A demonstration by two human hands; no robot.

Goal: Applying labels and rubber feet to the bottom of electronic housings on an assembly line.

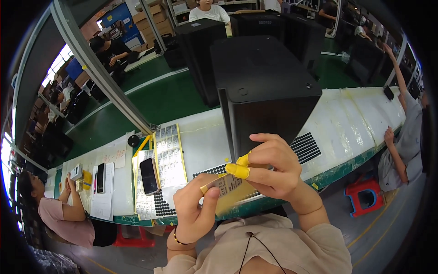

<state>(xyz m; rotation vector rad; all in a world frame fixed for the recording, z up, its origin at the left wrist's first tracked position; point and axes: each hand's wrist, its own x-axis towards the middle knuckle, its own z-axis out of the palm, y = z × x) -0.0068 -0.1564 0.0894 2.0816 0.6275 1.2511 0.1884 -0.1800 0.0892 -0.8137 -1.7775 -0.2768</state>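
- Left hand pinches label strip, lower centre of frame, below black cabinet.
- Right hand, 2 yellow finger covers, at strip's upper edge; can't tell if gripping.
- Step: probably peeling 1 label.
- Next move likely calls for a firm left pinch, clean edge lift by the right.
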